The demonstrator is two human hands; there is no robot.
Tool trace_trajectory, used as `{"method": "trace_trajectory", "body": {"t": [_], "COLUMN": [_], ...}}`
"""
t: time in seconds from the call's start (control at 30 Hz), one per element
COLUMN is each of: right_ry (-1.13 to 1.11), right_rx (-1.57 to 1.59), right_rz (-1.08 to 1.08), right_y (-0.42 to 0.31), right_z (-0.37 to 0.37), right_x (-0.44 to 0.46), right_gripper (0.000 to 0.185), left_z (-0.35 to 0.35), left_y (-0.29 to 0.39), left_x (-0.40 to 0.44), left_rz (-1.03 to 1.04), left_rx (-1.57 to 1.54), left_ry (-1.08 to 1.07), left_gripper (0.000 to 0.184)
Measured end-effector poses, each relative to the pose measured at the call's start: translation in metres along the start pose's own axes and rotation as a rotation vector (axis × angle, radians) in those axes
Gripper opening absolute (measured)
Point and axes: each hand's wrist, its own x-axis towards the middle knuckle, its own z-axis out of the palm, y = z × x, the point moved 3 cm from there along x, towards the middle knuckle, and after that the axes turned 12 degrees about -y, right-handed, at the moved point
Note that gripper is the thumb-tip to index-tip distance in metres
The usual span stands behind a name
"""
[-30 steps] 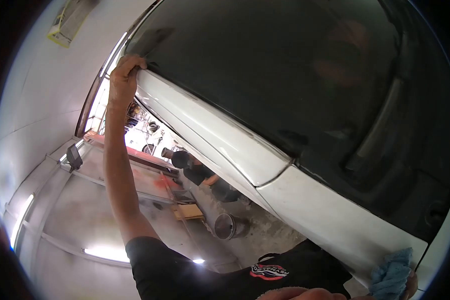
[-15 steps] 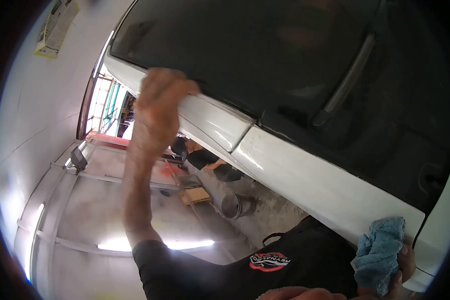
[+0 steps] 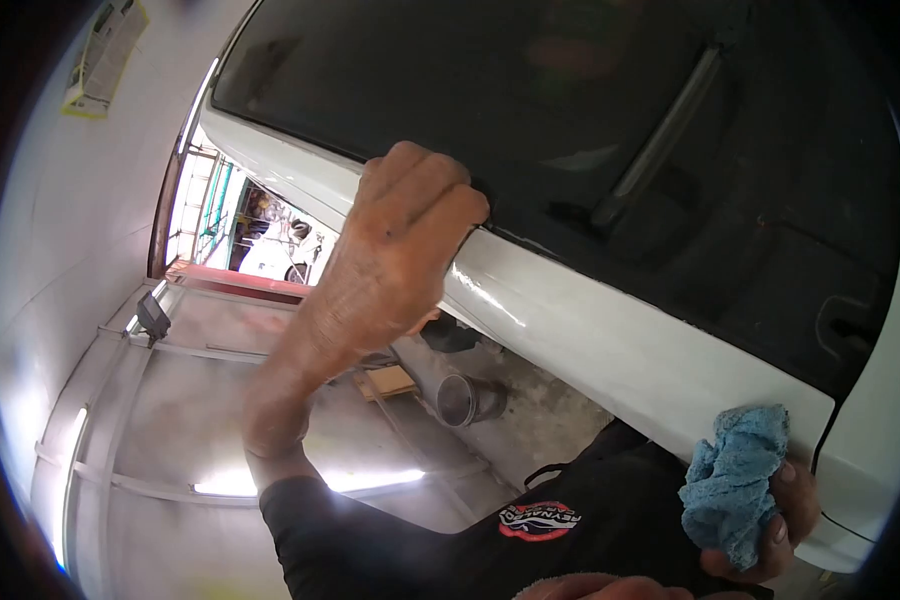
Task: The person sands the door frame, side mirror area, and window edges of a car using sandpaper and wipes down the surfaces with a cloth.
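Observation:
My left hand (image 3: pixel 395 245) is closed, knuckles up, over the border between a white car body panel (image 3: pixel 610 340) and dark glass (image 3: pixel 450 80). Whatever its curled fingers hold, if anything, is hidden. Down at the lower right, my right hand (image 3: pixel 795 510) grips a crumpled blue cloth (image 3: pixel 738 480) close to the panel's lower end. A wiper arm (image 3: pixel 660 135) lies across the glass. My black shirt with a round logo (image 3: pixel 540 520) shows below.
A dark bucket (image 3: pixel 457 400) stands on the concrete floor beyond the panel, near a flat yellowish box (image 3: pixel 385 381). Another person, in dark clothes (image 3: pixel 450 334), is partly hidden behind the panel. A lamp (image 3: pixel 153 316) is fixed by the wall, and printed paper (image 3: pixel 105 60) hangs upper left.
My left hand has slid right and down along the panel's edge. The car and the right hand with its cloth appear slightly further left and up in view.

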Motion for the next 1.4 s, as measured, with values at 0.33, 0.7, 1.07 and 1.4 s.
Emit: {"method": "trace_trajectory", "body": {"t": [0.33, 0.7, 1.07, 1.4], "right_ry": [-0.006, -0.051, -0.012, -0.165], "right_rx": [0.268, 0.052, 0.031, 0.0], "right_rz": [0.058, -0.029, -0.017, -0.07], "right_y": [-0.009, -0.002, -0.013, -0.003], "right_z": [0.003, 0.007, 0.01, -0.004], "right_x": [0.03, 0.013, 0.048, 0.026], "right_gripper": [0.06, 0.063, 0.064, 0.056], "left_z": [-0.002, 0.015, -0.002, -0.003], "left_y": [0.016, 0.029, 0.036, 0.033], "left_x": [0.003, -0.045, -0.015, -0.007], "left_rz": [-0.072, -0.536, -0.591, -0.477], "left_rx": [-0.006, -0.358, -0.341, -0.249], "left_ry": [0.027, 0.286, 0.113, 0.112], "left_gripper": [0.031, 0.017, 0.007, 0.003]}}
